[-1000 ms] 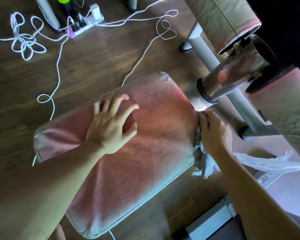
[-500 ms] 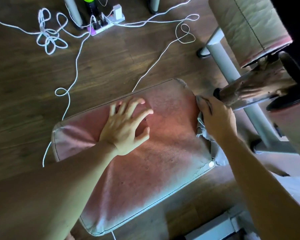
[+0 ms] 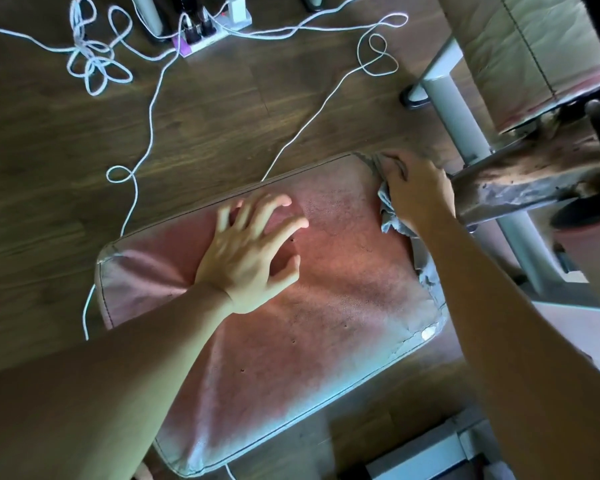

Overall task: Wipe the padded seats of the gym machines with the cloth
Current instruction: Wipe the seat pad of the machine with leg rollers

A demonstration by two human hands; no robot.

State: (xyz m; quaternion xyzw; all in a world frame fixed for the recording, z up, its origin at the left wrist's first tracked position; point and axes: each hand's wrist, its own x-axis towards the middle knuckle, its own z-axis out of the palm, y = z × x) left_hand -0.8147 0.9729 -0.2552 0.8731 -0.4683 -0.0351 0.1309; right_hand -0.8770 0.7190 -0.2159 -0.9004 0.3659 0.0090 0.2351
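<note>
The grey cloth (image 3: 388, 216) is bunched at the upper right corner of the pink padded seat (image 3: 326, 323), which fills the middle of the frame. A loose tail of it hangs down the seat's right edge. The right hand (image 3: 418, 192) covers the cloth with its fingers curled over it, gripping the wad and pressing it against the corner seam. That looks like a grip for working along the edge piping, where dirt would collect.

The left hand (image 3: 253, 251) lies on the seat's upper middle, fingers straight and fanned, palm down, holding nothing. It seems to steady the pad and take the person's weight as they lean over.

The seat cover is worn, with small punctures and a torn patch at the lower right corner.

Just right of the wiping hand a rusted metal bar (image 3: 534, 178) crosses a grey frame post (image 3: 458, 109), leaving little room there. A cracked pale pad (image 3: 520, 53) sits in the upper right.

White cables (image 3: 146, 133) loop across the dark wooden floor (image 3: 239, 109) to a power strip (image 3: 215, 32) at the top edge.

No brand, label or writing is legible anywhere.
</note>
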